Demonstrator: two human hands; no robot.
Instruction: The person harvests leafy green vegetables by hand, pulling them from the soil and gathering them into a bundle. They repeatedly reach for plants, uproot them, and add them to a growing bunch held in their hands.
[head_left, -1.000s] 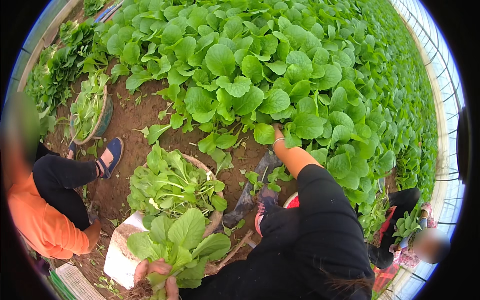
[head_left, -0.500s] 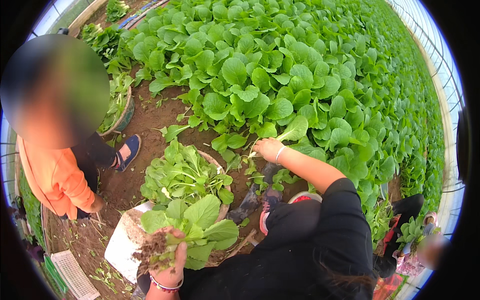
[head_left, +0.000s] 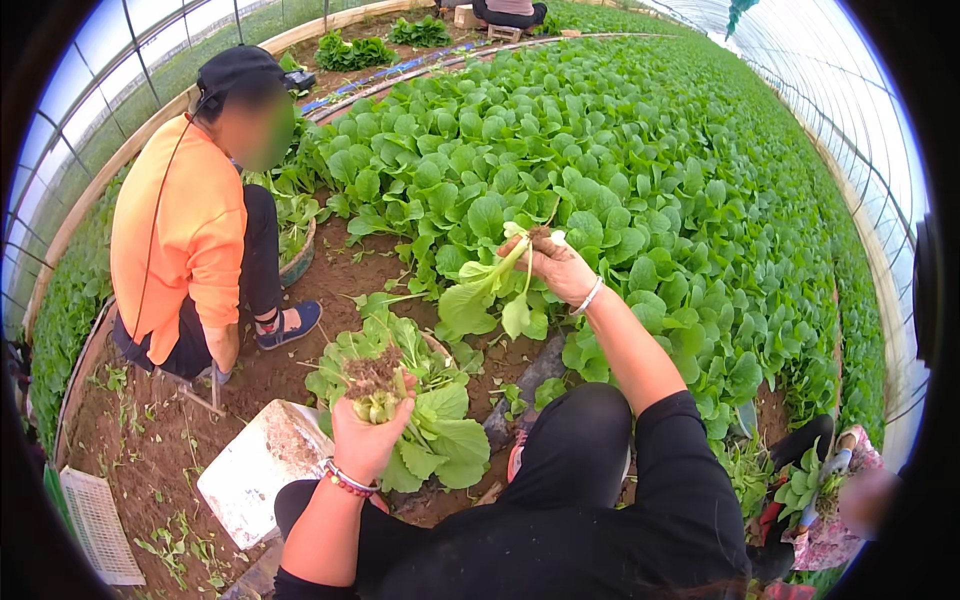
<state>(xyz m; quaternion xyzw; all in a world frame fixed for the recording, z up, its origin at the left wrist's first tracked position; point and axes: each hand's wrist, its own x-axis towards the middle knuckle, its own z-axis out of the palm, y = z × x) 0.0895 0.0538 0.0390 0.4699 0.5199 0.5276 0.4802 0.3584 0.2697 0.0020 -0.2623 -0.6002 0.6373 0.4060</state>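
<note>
My left hand (head_left: 362,442) is closed round a bunch of leafy greens (head_left: 447,432); its muddy roots show above my fingers and the broad leaves spread out to the right. Held up over the crop, my right hand (head_left: 560,272) grips a pulled leafy green plant (head_left: 478,298). That plant's pale stem and root end is at my fingers, with its leaves hanging down to the left. Just beyond my left hand sits a round basket heaped with loose greens (head_left: 372,335), partly hidden by the bunch.
Dense rows of growing greens (head_left: 640,180) fill the right and far side. At left, a person in orange (head_left: 180,250) sits beside another filled basket (head_left: 300,262). A white box (head_left: 262,475) and a pale crate (head_left: 102,525) lie on the soil. Another person (head_left: 835,500) works at lower right.
My right hand has risen from the bed with a plant in its grip. The left hand's bunch has shifted up and right. My view has tilted upward, showing more of the far end.
</note>
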